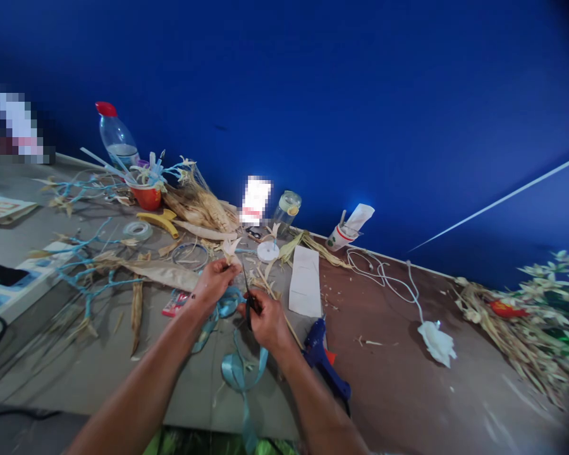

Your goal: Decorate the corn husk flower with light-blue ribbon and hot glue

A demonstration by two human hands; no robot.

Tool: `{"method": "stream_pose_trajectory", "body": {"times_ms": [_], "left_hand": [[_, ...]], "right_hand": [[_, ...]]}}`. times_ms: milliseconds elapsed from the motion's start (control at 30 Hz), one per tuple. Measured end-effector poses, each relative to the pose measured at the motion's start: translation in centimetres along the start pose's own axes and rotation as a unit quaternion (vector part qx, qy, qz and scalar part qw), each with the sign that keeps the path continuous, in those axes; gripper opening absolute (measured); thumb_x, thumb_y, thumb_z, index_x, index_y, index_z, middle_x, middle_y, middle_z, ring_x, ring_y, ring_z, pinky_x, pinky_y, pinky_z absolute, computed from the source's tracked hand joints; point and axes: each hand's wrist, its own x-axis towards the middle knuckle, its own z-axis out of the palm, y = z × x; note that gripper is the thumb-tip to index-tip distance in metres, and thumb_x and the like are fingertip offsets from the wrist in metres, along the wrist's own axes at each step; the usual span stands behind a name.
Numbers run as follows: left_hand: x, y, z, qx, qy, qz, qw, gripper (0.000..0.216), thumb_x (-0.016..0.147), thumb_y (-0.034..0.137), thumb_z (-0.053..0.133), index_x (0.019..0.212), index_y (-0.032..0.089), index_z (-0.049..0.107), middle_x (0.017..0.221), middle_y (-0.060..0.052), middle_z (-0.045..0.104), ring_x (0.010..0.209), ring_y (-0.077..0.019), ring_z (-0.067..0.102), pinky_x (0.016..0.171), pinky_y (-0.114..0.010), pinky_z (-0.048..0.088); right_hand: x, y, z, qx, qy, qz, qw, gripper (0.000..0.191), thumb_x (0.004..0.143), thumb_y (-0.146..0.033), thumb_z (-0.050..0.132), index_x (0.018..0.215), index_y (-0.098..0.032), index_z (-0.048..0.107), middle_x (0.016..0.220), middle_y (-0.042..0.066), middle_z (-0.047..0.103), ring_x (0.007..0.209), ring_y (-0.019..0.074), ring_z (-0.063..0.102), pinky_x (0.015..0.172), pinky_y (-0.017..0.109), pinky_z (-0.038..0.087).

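Observation:
My left hand (217,279) pinches a small pale flower of dried husk (232,248), its petals pointing up past my fingertips. Close on its right, my right hand (264,319) is closed round the dark handles of a pair of scissors (249,302). The blades point up toward the flower; whether they touch it I cannot tell. Light-blue ribbon (234,371) lies in loops below and between my hands and hangs over the table's front edge. A blue glue gun (323,360) lies right of my right wrist. A red packet (174,304) is partly hidden by my left forearm.
Blue-wrapped stems (88,292) and a power strip (26,287) lie on the left. Behind stand a red cup (146,197), a bottle (117,136), a glass jar (288,207) and a white cup (342,236). A white card (305,281) and dried flowers (516,322) are to the right.

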Motion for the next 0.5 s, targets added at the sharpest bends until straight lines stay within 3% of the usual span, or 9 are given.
{"method": "stream_pose_trajectory", "body": {"times_ms": [133, 267, 400, 500], "left_hand": [[-0.2, 0.1, 0.2, -0.021, 0.005, -0.038, 0.999, 0.027, 0.057, 0.037, 0.07, 0.059, 0.015, 0.054, 0.045, 0.006, 0.043, 0.04, -0.0062, 0.036, 0.041, -0.02, 0.025], [-0.5, 0.2, 0.6, -0.066, -0.011, -0.072, 0.995, 0.028, 0.054, 0.036, 0.072, 0.063, 0.014, 0.057, 0.049, 0.006, 0.047, 0.041, -0.0055, 0.037, 0.041, -0.02, 0.026], [-0.8, 0.3, 1.1, -0.096, -0.015, -0.08, 0.992, 0.032, 0.054, 0.04, 0.072, 0.066, 0.013, 0.061, 0.046, 0.006, 0.043, 0.039, -0.0048, 0.034, 0.039, -0.019, 0.024], [-1.0, 0.4, 1.4, -0.108, -0.024, -0.074, 0.991, 0.034, 0.055, 0.042, 0.072, 0.066, 0.011, 0.063, 0.043, 0.008, 0.038, 0.038, -0.0038, 0.03, 0.039, -0.019, 0.022]], "right_hand": [[0.5, 0.4, -0.1, 0.021, 0.048, 0.036, 0.998, 0.021, 0.073, -0.033, 0.058, 0.083, -0.015, 0.062, 0.061, -0.001, 0.057, 0.052, 0.011, 0.05, 0.049, 0.021, 0.038], [1.1, 0.2, -0.7, -0.041, 0.078, 0.072, 0.994, 0.035, 0.072, -0.039, 0.061, 0.099, -0.016, 0.06, 0.071, 0.002, 0.064, 0.063, 0.0151, 0.058, 0.059, 0.025, 0.044], [1.4, -0.1, -1.5, -0.118, 0.039, 0.111, 0.986, 0.057, 0.071, -0.035, 0.063, 0.123, -0.015, 0.047, 0.084, 0.005, 0.068, 0.077, 0.019, 0.064, 0.068, 0.027, 0.046], [1.4, -0.3, -2.0, -0.175, 0.001, 0.106, 0.979, 0.064, 0.074, -0.035, 0.06, 0.131, -0.014, 0.039, 0.092, 0.008, 0.068, 0.087, 0.0217, 0.064, 0.073, 0.029, 0.045]]}}
